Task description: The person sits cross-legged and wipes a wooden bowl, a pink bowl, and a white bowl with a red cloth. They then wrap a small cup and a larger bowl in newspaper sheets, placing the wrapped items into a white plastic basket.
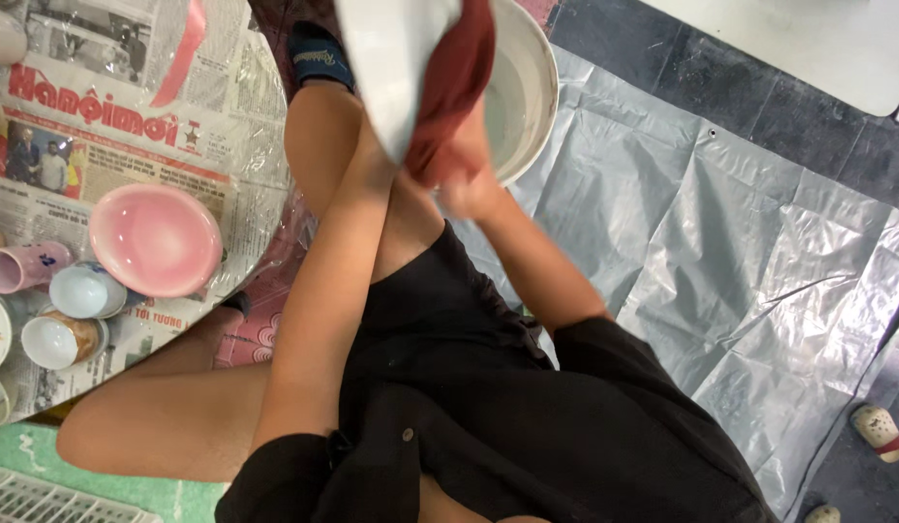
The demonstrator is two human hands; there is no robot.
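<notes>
The wiping looks mid-way: the left hand [377, 155] grips a white dish [396, 68] over a white basin [527, 87], the right hand [464, 184] presses a red cloth [459, 77] onto it, while bowls and cups wait on the newspaper [110, 116].

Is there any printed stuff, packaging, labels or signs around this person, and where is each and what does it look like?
Newspaper: spread on the surface at the upper left, under clear plastic film; white pages with a red masthead, grey text columns and small photos.
Sock logo: small pale printed mark on a dark blue sock at top centre.
No packages, signs or screens show.
</notes>
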